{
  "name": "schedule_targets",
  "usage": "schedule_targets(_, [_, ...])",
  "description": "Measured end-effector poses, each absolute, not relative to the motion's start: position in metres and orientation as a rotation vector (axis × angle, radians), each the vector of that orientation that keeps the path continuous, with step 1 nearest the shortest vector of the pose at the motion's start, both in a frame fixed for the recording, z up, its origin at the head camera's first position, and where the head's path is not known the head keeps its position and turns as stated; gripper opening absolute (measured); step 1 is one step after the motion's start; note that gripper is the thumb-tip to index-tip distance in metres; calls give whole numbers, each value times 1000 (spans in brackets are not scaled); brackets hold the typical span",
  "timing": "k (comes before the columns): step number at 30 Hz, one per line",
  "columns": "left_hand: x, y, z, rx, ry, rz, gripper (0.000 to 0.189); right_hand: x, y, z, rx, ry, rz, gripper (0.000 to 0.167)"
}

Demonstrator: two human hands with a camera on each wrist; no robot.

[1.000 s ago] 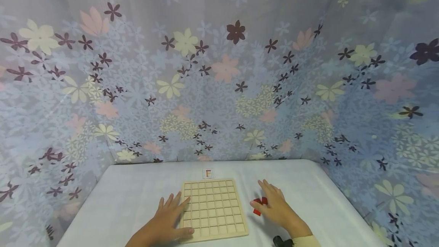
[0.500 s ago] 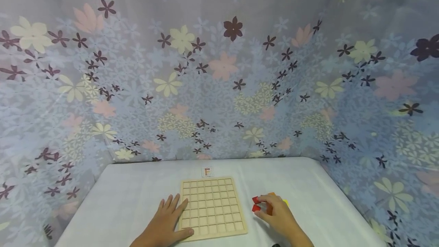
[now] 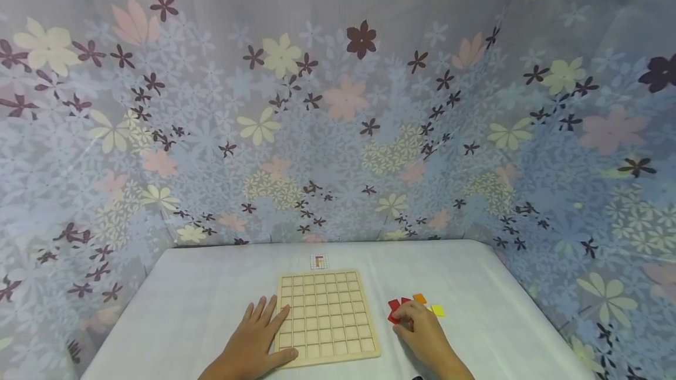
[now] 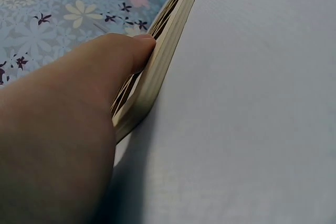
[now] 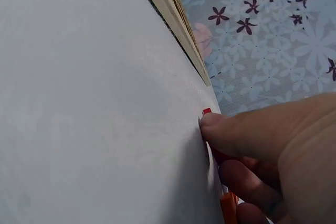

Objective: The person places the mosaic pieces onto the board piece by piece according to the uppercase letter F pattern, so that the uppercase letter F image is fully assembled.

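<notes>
A square wooden grid board [image 3: 327, 321] lies on the white-covered table. My left hand [image 3: 252, 342] rests along its left edge with fingers spread; in the left wrist view the thumb presses on the board's raised rim [image 4: 163, 51]. Right of the board, my right hand [image 3: 425, 333] is bent over a small group of coloured tiles, thumb and index finger pinching a red tile [image 5: 207, 111]. Another red tile [image 3: 394, 304] lies just beyond the fingertips. An orange tile [image 3: 419, 298] and a yellow tile [image 3: 438, 310] lie beside the hand, which partly hides the group.
A small card [image 3: 320, 261] with a coloured pattern on a grid lies behind the board. The white tabletop [image 3: 211, 280] reaches back to a flowered curtain [image 3: 338, 163], which also stands along both sides.
My right hand has gone from spread above the tiles to curled fingers pinching a red one, uncovering the orange and yellow tiles. The left hand stays on the board's edge.
</notes>
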State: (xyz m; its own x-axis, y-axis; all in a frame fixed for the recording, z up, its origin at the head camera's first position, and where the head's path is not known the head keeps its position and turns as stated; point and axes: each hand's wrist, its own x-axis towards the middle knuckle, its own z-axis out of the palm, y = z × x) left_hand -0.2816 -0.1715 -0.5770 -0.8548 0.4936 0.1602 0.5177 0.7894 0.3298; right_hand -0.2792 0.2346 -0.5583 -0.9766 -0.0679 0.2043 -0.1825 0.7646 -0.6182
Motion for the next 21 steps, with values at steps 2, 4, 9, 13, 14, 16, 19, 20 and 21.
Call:
schedule_targets(2, [-280,-171,-576,-823,-2893,-566,94,-280,235,-559,199,-2782,984,17])
schedule_targets(4, [-280,-171,-575,-820,-2889,-564,94,-280,234,-560,204,-2772,963,17])
schedule_targets(9, [-278,-171,-573,-817,-2899,-569,94,-280,233,-561,223,-2731,931,16])
schedule_targets(13, [-278,-171,-573,-815,-2897,-577,93,-279,232,-562,238,-2715,914,17])
schedule_targets(14, [-278,-171,-574,-813,-2896,-575,93,-279,231,-562,239,-2714,907,17])
schedule_targets(16, [-278,-171,-574,-810,-2895,-574,93,-279,231,-562,232,-2717,917,18])
schedule_targets(19, [-278,-170,-574,-802,-2896,-571,94,-280,230,-562,233,-2716,925,18])
schedule_targets(20, [-278,-170,-574,-801,-2899,-569,94,-280,230,-562,226,-2718,927,19])
schedule_targets(21, [-278,-170,-574,-800,-2902,-568,95,-281,230,-562,223,-2715,929,19])
